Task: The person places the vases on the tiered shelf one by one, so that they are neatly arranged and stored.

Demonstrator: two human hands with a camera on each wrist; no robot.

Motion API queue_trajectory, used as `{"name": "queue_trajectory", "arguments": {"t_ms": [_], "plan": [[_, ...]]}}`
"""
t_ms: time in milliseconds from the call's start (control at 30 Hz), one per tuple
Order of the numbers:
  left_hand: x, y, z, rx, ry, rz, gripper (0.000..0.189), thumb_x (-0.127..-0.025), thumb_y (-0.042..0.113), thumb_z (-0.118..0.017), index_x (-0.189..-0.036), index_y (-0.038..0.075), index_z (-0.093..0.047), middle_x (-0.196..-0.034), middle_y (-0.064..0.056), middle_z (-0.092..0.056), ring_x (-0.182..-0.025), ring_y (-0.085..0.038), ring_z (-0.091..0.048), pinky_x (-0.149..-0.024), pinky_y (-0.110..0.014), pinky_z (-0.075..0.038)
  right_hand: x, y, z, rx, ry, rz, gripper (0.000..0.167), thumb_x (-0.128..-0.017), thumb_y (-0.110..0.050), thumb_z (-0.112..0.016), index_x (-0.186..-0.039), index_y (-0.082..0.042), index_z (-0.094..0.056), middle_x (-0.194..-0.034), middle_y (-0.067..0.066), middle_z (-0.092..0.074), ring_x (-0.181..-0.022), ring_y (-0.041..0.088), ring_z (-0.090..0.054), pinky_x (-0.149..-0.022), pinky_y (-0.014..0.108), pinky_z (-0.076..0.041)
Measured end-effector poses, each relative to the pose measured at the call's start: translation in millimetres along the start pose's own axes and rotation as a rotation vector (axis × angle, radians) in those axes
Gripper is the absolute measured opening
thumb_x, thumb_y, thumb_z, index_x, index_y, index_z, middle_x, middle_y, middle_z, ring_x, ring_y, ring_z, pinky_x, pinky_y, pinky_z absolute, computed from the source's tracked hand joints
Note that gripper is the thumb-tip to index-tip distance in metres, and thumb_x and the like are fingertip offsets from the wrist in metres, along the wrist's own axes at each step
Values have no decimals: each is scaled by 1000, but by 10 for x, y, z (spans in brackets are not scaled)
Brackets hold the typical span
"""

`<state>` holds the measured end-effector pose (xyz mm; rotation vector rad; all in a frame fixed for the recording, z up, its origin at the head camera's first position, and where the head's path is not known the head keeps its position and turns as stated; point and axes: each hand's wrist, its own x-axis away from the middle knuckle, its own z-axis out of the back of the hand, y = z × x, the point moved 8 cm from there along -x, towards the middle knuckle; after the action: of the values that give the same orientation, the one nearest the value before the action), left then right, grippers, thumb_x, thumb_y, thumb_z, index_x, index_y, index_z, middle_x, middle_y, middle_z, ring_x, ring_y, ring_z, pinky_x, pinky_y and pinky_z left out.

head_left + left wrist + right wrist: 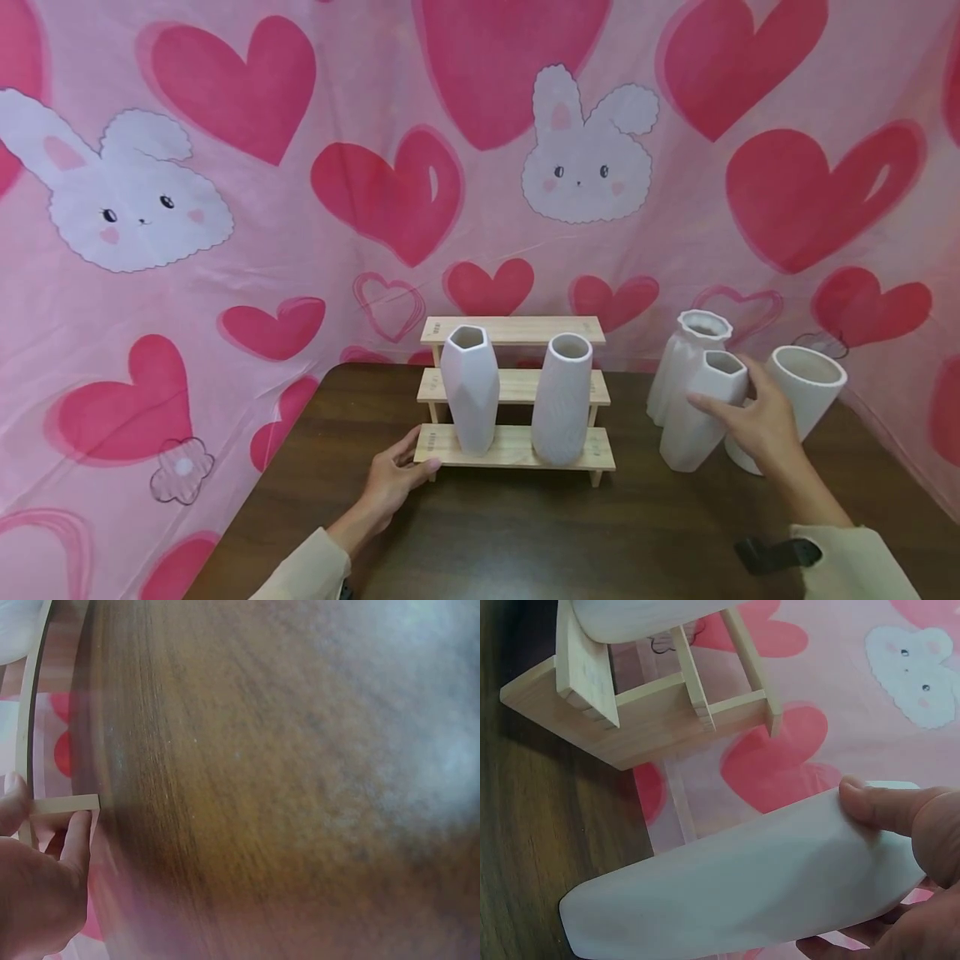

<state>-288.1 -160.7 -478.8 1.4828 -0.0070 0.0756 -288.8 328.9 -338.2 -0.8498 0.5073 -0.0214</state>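
My left hand (pixel 390 483) grips the left end of the lowest step of a three-tier wooden stand (pixel 513 445), thumb on top and fingers at the leg. Two white vases stand on that step: a faceted vase (pixel 470 392) at left and a rounded, textured vase (pixel 562 400) at right. To the right of the stand, my right hand (pixel 767 417) holds another white faceted vase (pixel 693 421) near its top, tilted, thumb on one side and fingers round the other. In the right wrist view this vase (pixel 727 885) stretches from the hand toward the dark tabletop.
Behind the held vase is a white vase with a scalloped rim (pixel 678 358). A wide-mouthed white vase (pixel 810 392) stands just right of it, partly hidden by my right hand. The dark wooden table (pixel 525 542) meets a pink heart-and-rabbit cloth (pixel 360 67) at the back.
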Motion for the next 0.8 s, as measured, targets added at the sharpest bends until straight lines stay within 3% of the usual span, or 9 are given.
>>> {"name": "queue_trajectory", "arguments": {"t_ms": [100,300,533,800], "plan": [[-4,3,-7,6,-2,-4,71,-83,11,-75,-146,8,-42,-135,-28,-50,-103,-23,-63,-84,-36,-56,3,-7,20,12,12,9,73,-78,-24,-81,-137,-1,-45,-116,26,-54,-96,37,-51,-61,9,-38],[11,20,-21,5,-12,-24,71,-83,8,-74,-146,6,-41,-133,-31,-51,-101,-24,-64,-84,-39,-56,19,-75,42,7,1,3,74,-80,-27,-80,-139,-1,-45,-116,27,-55,-96,35,-51,-61,9,-39],[29,26,-16,8,-13,-29,71,-84,8,-73,-147,6,-39,-131,-30,-52,-101,-23,-64,-84,-39,-56,-40,-342,135,-32,39,54,73,-78,-24,-81,-140,-3,-47,-119,25,-56,-87,7,-46,-64,6,-40],[15,10,-8,14,5,-13,71,-83,8,-74,-146,8,-42,-131,-29,-53,-100,-23,-64,-85,-40,-56,-131,-555,145,-63,4,55,72,-81,-28,-79,-142,-10,-46,-119,19,-57,-88,13,-50,-60,10,-46]]}}
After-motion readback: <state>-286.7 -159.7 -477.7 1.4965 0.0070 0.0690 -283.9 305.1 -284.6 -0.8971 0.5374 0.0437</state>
